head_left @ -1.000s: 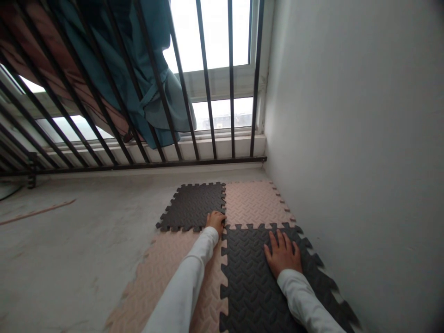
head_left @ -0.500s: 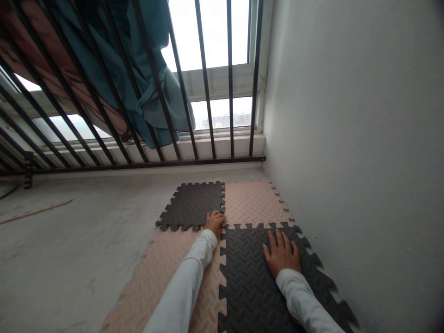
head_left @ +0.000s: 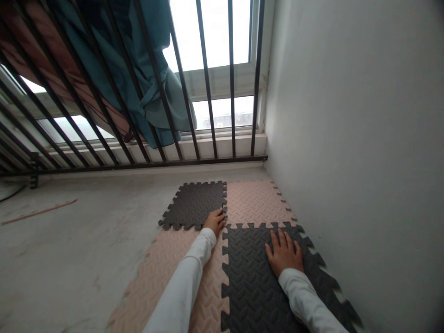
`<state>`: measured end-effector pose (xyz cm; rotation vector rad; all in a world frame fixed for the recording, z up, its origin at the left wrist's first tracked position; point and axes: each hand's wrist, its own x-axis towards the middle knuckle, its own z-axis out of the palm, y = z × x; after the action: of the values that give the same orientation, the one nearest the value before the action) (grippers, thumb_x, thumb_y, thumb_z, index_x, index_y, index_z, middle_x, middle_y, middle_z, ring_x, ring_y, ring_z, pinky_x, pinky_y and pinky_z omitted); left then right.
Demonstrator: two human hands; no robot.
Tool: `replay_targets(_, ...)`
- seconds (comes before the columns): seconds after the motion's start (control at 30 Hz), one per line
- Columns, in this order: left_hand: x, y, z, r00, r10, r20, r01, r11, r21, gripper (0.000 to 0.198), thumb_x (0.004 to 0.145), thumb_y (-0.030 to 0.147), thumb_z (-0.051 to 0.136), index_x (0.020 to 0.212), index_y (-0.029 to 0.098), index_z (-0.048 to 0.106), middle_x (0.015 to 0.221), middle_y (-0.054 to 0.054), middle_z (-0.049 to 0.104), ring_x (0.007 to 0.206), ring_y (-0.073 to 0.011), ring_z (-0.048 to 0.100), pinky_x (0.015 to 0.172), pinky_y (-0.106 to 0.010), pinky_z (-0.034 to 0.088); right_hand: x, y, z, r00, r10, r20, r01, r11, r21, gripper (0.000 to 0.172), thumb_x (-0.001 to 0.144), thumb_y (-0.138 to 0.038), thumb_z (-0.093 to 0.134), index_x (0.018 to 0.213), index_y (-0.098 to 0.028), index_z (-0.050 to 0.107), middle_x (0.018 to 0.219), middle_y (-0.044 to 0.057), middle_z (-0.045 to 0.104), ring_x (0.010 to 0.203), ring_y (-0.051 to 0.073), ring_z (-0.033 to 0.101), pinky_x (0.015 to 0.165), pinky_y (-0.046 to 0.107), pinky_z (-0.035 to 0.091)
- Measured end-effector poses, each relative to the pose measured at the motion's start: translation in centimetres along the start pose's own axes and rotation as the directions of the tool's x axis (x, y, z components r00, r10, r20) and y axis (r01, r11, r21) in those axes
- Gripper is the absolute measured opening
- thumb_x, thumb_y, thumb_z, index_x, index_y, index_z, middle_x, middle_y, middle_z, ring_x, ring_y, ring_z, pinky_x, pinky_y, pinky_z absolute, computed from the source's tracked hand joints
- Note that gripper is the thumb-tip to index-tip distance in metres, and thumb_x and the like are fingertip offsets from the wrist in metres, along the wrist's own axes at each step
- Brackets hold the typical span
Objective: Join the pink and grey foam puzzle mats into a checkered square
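The right hand (head_left: 284, 253) lies open and flat, fingers spread and palm down, on a dark grey foam puzzle mat tile (head_left: 258, 282) at the lower right of the patch. The left hand (head_left: 215, 222) sits with its fingers lightly curled at the lower right corner of another dark grey tile (head_left: 192, 206), right by the seam where the tiles meet. It touches that corner, but whether it is pinching the edge or only resting there, I cannot tell.

The two dark tiles and two pale pink tiles form a checkerboard square, all with the same embossed leaf-like texture and toothed edges. One pink tile (head_left: 256, 203) lies at the far right, the other (head_left: 166, 282) at the near left, under the left forearm. White sleeves (head_left: 183, 282) cover both forearms.

The patch sits on a bare grey concrete floor (head_left: 76, 249) in a corner, its right side running along a white wall (head_left: 350, 138) — the near dark tile's teeth come just beside it. Beyond the far edge stand a white window sill (head_left: 222, 148) and black metal bars (head_left: 231, 92), with teal cloth (head_left: 138, 60) hanging behind them at the upper left.
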<state>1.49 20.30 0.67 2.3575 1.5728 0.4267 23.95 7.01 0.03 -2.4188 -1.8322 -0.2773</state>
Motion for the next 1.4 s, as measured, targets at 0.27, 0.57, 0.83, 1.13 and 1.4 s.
replay_targets(0.27,0.1,0.6,0.2,0.997,-0.068,-0.041,0.066,0.996,-0.051,0.030,0.074,0.020,0.053,0.103,0.022,0.060,0.124,-0.005,0.048,0.117,-0.0174,0.039,0.103,-0.037,0.025,0.1,0.0,0.4,1.000,0.008,-0.004,-0.008,1.000,-0.010,0.048,0.080,-0.040,0.030,0.123,-0.024,0.041,0.132,0.007,0.039,0.121,0.023,0.030,0.098,0.045,0.017)
replay_targets(0.57,0.1,0.9,0.5,0.995,-0.079,-0.056,0.074,0.995,-0.074,0.029,0.075,0.024,0.052,0.103,0.024,0.059,0.125,-0.003,0.047,0.118,-0.0161,0.038,0.104,-0.036,0.024,-0.1,0.0,-0.4,1.000,-0.011,-0.018,0.011,1.000,-0.021,0.047,0.080,-0.038,0.030,0.123,-0.023,0.042,0.132,0.008,0.039,0.120,0.023,0.032,0.097,0.044,0.019)
replay_targets(0.83,0.3,0.7,0.5,0.998,-0.048,0.033,0.048,0.999,0.009,0.030,0.080,0.027,0.045,0.108,0.028,0.055,0.131,0.000,0.040,0.122,-0.0143,0.032,0.104,-0.038,0.021,0.0,0.1,-0.2,1.000,-0.014,-0.007,0.013,0.999,-0.033,0.047,0.081,-0.039,0.030,0.123,-0.023,0.041,0.132,0.008,0.039,0.120,0.022,0.032,0.097,0.044,0.019)
replay_targets(1.13,-0.4,1.3,0.7,0.996,0.020,0.083,-0.036,0.981,0.189,0.045,0.085,0.036,0.029,0.129,0.028,0.029,0.141,-0.001,0.019,0.129,-0.0174,0.015,0.104,-0.043,0.016,0.0,0.2,-0.1,1.000,-0.011,-0.013,0.010,0.999,-0.038,0.047,0.080,-0.039,0.030,0.123,-0.023,0.042,0.132,0.007,0.039,0.120,0.022,0.032,0.097,0.043,0.019)
replay_targets(1.4,-0.3,1.9,0.2,0.997,-0.005,0.080,-0.010,0.983,0.182,0.044,0.085,0.038,0.022,0.127,0.030,0.032,0.139,0.002,0.026,0.127,-0.0166,0.020,0.103,-0.044,0.017,0.0,0.1,-0.5,1.000,0.000,-0.001,0.000,0.999,-0.037,0.047,0.079,-0.040,0.033,0.121,-0.023,0.044,0.132,0.007,0.040,0.119,0.022,0.033,0.096,0.043,0.020)
